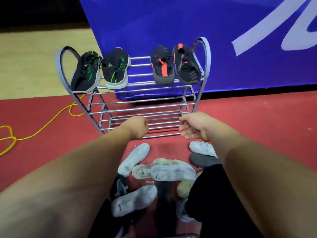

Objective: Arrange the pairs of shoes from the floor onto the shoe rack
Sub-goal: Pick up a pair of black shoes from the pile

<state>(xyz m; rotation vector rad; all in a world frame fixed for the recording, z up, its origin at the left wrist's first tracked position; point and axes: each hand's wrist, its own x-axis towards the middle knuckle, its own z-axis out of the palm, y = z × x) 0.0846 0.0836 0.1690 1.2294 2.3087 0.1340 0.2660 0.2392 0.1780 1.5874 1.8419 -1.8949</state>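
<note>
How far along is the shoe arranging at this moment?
Done: the green-striped pair and the red-striped pair stand on the top shelf of the shoe rack. In hand: nothing; the left hand and the right hand hover before the rack, holding no shoe. Left: the white shoes and dark shoes scattered on the floor.

A single view comes from a camera on the person's head, facing forward and tilted down along both outstretched forearms, which fill the lower frame at close range. The left hand [139, 127] and right hand [193, 127] sit mid-frame. The rack [142, 109] stands just beyond them, seen from its front and from above. Loose shoes [173, 170] on the floor [51, 117] lie below the hands, nearest the lens. A banner [171, 23] closes the far side.
</note>
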